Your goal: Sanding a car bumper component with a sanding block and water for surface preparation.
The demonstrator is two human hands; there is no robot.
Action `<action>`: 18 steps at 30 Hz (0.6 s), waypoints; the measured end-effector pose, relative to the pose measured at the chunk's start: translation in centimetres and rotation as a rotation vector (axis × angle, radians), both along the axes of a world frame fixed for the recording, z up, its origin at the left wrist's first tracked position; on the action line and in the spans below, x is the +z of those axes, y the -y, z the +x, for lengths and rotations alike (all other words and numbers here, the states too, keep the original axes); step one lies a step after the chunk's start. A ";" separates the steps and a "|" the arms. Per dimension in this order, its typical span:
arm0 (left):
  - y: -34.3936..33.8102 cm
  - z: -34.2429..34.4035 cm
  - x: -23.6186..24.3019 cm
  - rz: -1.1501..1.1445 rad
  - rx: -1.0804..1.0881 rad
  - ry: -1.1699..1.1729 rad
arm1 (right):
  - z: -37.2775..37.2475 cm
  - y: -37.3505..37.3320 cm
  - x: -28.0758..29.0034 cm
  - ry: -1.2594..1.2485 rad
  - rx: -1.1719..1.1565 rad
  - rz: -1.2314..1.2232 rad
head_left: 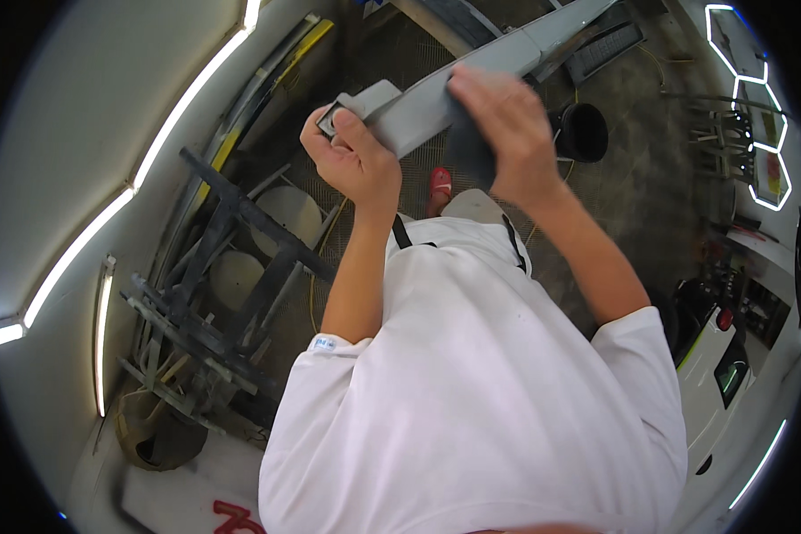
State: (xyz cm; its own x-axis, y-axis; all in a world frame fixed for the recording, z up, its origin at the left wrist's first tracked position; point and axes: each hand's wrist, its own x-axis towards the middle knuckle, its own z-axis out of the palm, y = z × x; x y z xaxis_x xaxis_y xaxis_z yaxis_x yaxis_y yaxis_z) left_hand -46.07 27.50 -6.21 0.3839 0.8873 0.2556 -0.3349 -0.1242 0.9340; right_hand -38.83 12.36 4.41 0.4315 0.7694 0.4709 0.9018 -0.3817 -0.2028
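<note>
A long, light grey car body panel (423,114) stretches away from me toward the upper right. My left hand (354,160) is closed around its near left end, thumb on top beside a small squared opening. On the panel's right side lies my right hand (512,125), smeared somewhat by motion. A dark grey flexible sheet (468,147), which looks like sandpaper, hangs from under its palm. The right fingers press the sheet against the panel's surface, and their undersides are hidden.
A black bucket (583,133) stands on the floor to the right. Dark metal stands (240,227) crowd the left, near long yellow-edged parts (271,84) by the wall. A thin yellow cord (322,258) crosses the floor. A white vehicle (712,383) is at the lower right.
</note>
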 end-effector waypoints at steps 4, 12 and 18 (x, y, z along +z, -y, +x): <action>0.7 0.3 1.3 -0.009 -0.012 0.014 | 2.6 2.0 -0.3 -0.025 -0.080 0.059; 0.1 -0.1 1.4 0.034 0.073 -0.057 | 5.7 3.1 0.6 -0.006 0.130 -0.030; 0.6 0.2 1.5 0.031 0.081 -0.078 | 1.4 0.0 -1.5 -0.027 0.274 0.105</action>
State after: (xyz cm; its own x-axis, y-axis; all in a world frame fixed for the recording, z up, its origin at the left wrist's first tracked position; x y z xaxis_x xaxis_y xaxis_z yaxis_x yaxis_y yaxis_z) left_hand -45.84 26.90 -4.76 0.3313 0.9082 0.2559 -0.2487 -0.1776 0.9522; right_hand -37.39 12.36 2.95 0.2280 0.8064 0.5456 0.9622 -0.1006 -0.2532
